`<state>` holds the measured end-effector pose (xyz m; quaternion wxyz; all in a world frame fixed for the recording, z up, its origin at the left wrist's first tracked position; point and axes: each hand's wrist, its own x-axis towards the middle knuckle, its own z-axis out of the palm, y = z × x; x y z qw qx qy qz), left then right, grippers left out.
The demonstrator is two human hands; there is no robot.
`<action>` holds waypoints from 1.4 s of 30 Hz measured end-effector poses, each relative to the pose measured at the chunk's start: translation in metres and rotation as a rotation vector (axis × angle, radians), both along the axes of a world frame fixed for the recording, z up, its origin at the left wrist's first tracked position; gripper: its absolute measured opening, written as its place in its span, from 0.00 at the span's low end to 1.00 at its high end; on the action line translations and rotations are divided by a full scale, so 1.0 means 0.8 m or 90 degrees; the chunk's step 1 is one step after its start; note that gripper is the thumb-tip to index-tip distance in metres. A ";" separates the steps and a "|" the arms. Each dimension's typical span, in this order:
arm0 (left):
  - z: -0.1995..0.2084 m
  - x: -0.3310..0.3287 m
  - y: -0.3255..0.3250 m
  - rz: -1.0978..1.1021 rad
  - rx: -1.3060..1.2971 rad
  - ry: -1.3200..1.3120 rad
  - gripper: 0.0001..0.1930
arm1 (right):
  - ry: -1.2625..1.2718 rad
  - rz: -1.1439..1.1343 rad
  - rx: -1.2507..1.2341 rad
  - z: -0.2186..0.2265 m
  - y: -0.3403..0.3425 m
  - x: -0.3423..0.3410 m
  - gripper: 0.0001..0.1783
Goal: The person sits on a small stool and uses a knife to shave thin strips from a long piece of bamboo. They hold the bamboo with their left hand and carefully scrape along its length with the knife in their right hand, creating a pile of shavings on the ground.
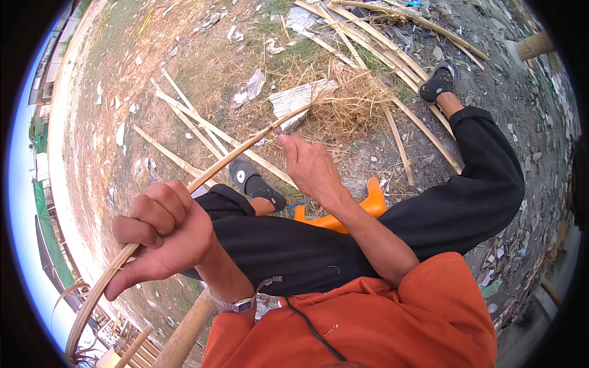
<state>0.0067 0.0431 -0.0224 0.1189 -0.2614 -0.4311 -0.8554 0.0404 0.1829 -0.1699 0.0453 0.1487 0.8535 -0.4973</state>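
Note:
A long, narrow bamboo strip (228,161) runs from the lower left, through my left hand, up to the shavings in front of me. My left hand (164,232) is closed round it, thumb along its underside. The strip's lower end is frayed, with thin fibres curling off it. Farther along, my right hand (311,167) is closed beside the strip. A small dark blue bit shows at its fingertips against the strip; what it belongs to is hidden in the fist. A heap of pale shavings (353,113) lies beneath the strip's far end.
Several split bamboo strips (423,130) lie on the littered ground ahead and at the left. A white slab (300,101) rests by the shavings. An orange plastic object (373,199) is partly under my leg. Thick bamboo poles (187,331) stand at the lower left.

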 end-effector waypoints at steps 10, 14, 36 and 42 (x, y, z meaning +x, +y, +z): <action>-0.002 0.001 0.002 -0.025 -0.009 0.014 0.35 | 0.048 -0.011 -0.019 -0.006 0.002 0.003 0.22; 0.000 -0.004 -0.002 0.004 -0.011 0.006 0.35 | 0.089 0.005 -0.025 0.006 -0.012 0.005 0.21; 0.005 -0.004 0.008 0.045 -0.019 0.005 0.36 | 0.014 -0.105 0.102 -0.064 0.000 0.009 0.27; 0.006 0.004 0.014 0.113 -0.026 -0.012 0.35 | 0.081 -0.023 -0.044 0.001 -0.013 0.006 0.27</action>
